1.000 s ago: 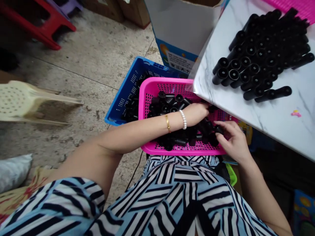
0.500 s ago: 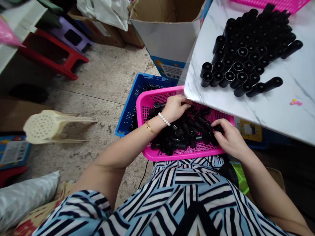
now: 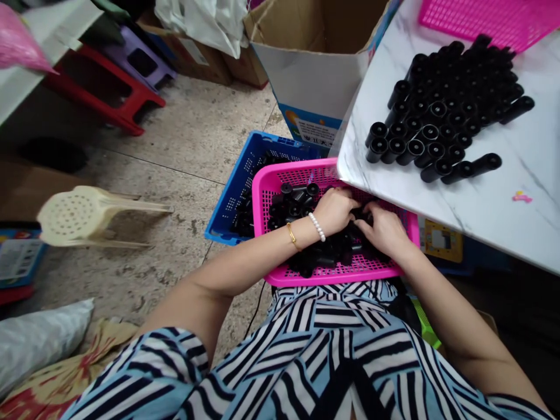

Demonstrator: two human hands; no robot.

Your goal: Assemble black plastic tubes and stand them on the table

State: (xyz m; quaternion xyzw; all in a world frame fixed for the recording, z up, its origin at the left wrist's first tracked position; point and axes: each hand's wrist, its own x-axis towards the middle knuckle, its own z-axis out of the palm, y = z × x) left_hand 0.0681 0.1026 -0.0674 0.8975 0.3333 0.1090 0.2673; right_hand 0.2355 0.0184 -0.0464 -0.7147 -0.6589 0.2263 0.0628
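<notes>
A bright pink plastic basket [image 3: 261,201] rests at my lap, heaped with short black cylindrical parts [image 3: 326,255]. My left hand [image 3: 336,210], wearing a pearl bracelet and a gold bangle at the wrist, reaches in with its fingers curled. Whatever is in those fingers is hidden. Close by on the right, fingertips nearly meeting, my right hand [image 3: 385,230] is closed, with a black cylindrical part [image 3: 366,217] between thumb and fingers. On the white marbled table [image 3: 481,201] many black tubes [image 3: 431,133] stand in a tight cluster.
The table corner overhangs the pink basket's rim. A blue crate [image 3: 230,192] with more black parts sits behind it on the left. Beyond stands a large open carton [image 3: 306,81]. A cream stool [image 3: 72,217] is on the floor; another pink basket [image 3: 494,20] lies at the table's back.
Both hands have moved together over the basket, the left to the right and slightly down, the right to the left. The view has shifted a little.
</notes>
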